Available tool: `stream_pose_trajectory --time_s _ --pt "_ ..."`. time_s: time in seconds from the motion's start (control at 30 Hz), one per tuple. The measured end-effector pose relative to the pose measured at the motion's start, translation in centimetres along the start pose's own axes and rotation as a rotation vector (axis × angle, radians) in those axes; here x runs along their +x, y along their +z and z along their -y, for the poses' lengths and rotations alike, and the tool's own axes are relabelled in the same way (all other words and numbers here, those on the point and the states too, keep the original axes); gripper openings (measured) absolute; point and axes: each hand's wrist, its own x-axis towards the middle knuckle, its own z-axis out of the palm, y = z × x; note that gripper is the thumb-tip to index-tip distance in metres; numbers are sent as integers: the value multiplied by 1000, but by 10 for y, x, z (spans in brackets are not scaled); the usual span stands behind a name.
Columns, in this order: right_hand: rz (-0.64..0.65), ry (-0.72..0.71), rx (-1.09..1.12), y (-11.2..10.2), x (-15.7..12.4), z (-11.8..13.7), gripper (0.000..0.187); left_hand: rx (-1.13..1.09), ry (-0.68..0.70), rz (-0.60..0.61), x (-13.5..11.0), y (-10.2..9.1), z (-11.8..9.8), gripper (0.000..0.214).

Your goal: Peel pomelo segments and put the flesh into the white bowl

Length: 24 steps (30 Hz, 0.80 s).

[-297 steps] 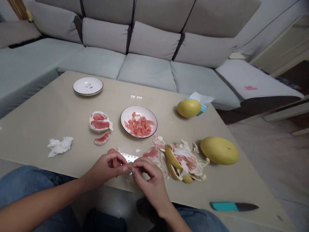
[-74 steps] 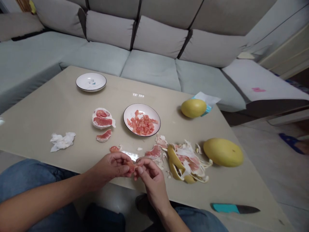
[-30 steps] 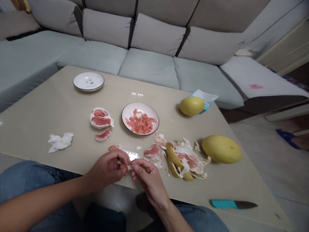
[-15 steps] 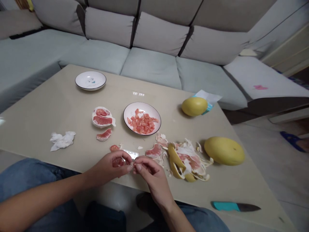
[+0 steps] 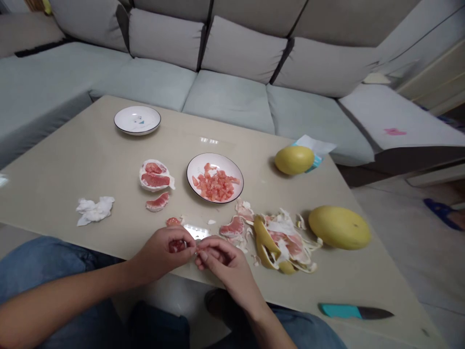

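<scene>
My left hand [image 5: 163, 252] is closed around a pink pomelo segment [image 5: 177, 245] at the near table edge. My right hand [image 5: 221, 261] meets it fingertip to fingertip, pinching the segment's end or its skin; which one I cannot tell. Just beyond the hands stands a white plate [image 5: 199, 167] filled with pink flesh pieces [image 5: 216, 184]. A peeled chunk of pomelo [image 5: 155, 176] and a loose segment [image 5: 157, 202] lie to its left. A small pink piece [image 5: 173, 221] rests close to my left hand.
A heap of yellow peel and white pith [image 5: 279, 240] lies right of my hands, beside two whole pomelos [image 5: 339, 227] [image 5: 294, 159]. A teal-handled knife [image 5: 354, 311] lies near right. There is a crumpled tissue [image 5: 94, 210] left, an empty plate [image 5: 137, 119] far left, and a sofa [image 5: 225, 92] behind.
Both hands stay together at the table edge, fingers working slightly on the segment. Only the camera view has shifted a little.
</scene>
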Motion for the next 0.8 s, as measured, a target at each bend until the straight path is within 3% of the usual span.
stream_pose_trajectory --time_s 0.13,0.23,0.53,0.8 --pt "-32 -47 -54 2 0 -2 20 184 141 -69 -1 1 -1 8" --pt "-49 -44 -78 3 0 -3 19 202 162 -59 -2 1 -2 8" --pt "-62 -3 -129 4 -2 -2 12 38 -68 63 -2 0 -7 9" --pt "-13 55 -56 5 -3 -4 16 -234 -291 210 3 -1 4 13"
